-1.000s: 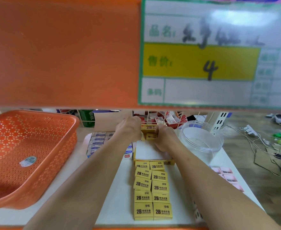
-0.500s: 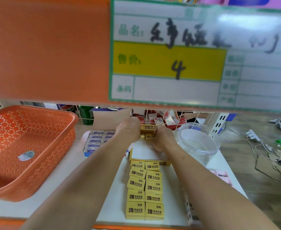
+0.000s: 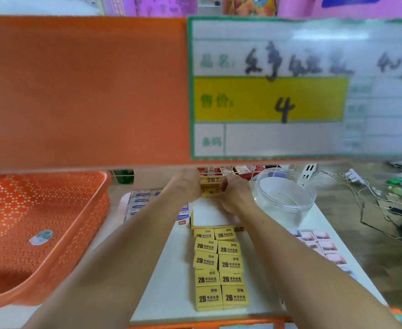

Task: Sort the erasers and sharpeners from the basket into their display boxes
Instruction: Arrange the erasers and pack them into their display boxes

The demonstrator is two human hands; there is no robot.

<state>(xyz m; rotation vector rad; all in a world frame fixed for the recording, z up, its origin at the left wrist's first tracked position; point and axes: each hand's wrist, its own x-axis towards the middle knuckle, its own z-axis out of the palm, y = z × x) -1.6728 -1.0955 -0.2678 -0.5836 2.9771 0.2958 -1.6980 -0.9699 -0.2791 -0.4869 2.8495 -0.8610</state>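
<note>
My left hand and my right hand meet at the far end of the yellow display box, both pinching yellow 2B erasers at its back wall. The box floor in front of them shows white. Two rows of yellow 2B erasers lie on the white shelf nearer to me. The orange basket stands at the left, and only a small sticker shows inside it. A box of blue-and-white erasers sits left of my left arm.
An orange shelf edge with a big price card hangs overhead and hides the back of the shelf. A clear plastic tub stands right of my hands. Pink erasers lie at the right edge. Cables litter the floor beyond.
My hands stay at the back of the yellow box, close together on the erasers. The camera has shifted, so the price card sits further right.
</note>
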